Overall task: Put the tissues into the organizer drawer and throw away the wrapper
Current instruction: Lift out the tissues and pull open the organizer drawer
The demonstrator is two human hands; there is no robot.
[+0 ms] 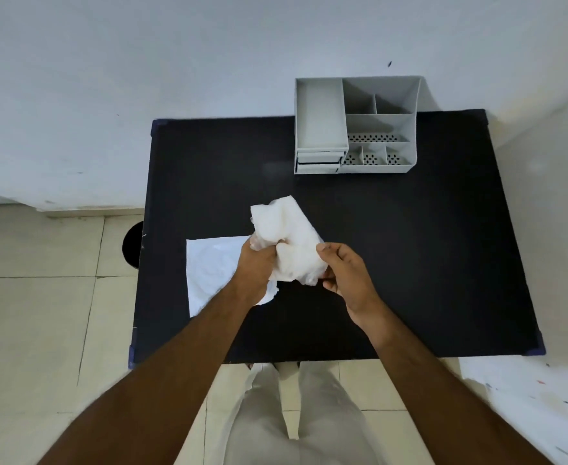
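Observation:
Above the middle of the black table [410,263] I hold a white bundle of tissues in a clear wrapper [289,236]. My left hand [257,263] grips its left side, and my right hand [346,273] pinches its lower right edge. Flat white tissues [209,273] lie on the table under my left forearm. The grey organizer [354,125] stands at the table's far edge, its two small drawers [318,161] at the front left, both closed.
A dark round bin [132,245] stands on the tiled floor beside the table's left edge. White walls rise behind the table and to its right. My legs show below the table's near edge.

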